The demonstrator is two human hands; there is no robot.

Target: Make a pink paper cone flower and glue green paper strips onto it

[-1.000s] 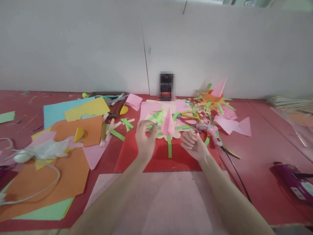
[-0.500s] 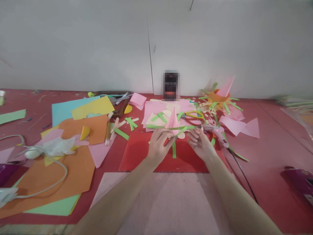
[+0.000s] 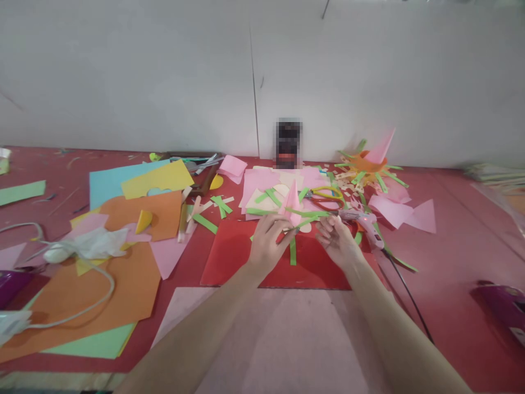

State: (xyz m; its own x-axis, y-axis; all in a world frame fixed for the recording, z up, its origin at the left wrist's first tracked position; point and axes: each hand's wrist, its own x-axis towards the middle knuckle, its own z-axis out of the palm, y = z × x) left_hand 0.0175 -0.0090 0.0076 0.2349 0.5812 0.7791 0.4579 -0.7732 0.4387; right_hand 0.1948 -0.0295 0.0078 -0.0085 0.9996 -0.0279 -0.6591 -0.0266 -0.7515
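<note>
Over the last 1 second, the left hand has moved from the left side of the pink paper cone to just in front of it, and the 2 hands are now closer together. The left thumb and fingers appear to pinch a green strip, which slants toward the far right. The right hand is loosely curled, its fingertips near the strip's right end; I cannot tell whether it grips anything. The last 0.5 seconds show almost no change, so the work now seems to be careful handling of 1 strip beside the cone.

The cone stands upright near the far edge of the red board, with 1 more strip reaching toward the near side. The glue gun lies just right of the right hand.
</note>
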